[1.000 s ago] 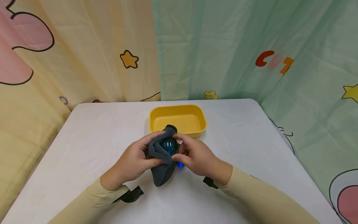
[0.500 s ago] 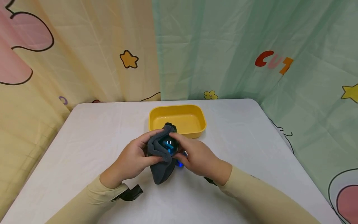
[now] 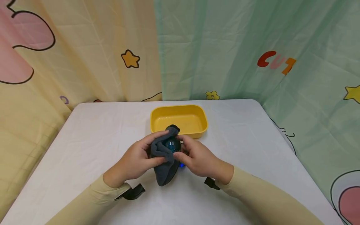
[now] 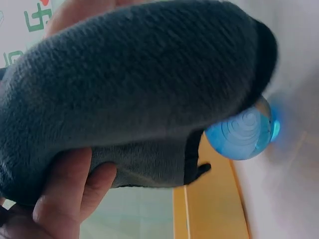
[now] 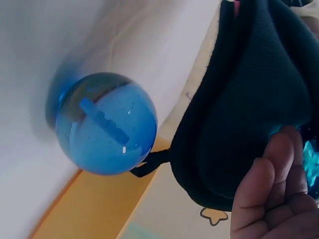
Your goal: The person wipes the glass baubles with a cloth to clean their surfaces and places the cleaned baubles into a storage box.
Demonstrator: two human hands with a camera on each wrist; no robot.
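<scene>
In the head view my left hand grips a dark grey plush cloth, folded partly around a shiny blue ball. My right hand pinches that ball from the right with thumb and fingers. The left wrist view shows fingers under a thick fold of the cloth, which hides the held ball there. At the right wrist, only a glittering blue patch of the held ball shows beside the fingertips. A second, clear blue ball rests on the table below the cloth, mostly hidden in the head view.
Just beyond the hands stands a yellow rectangular tub, with nothing seen inside it. The white-covered table spreads to both sides. Printed curtains hang behind and at the sides. Black straps are at the wrists.
The right fingers first slid up and left over the held ball, then drew back right. Cloth, ball and both hands shifted slightly right. The tub has stayed in place.
</scene>
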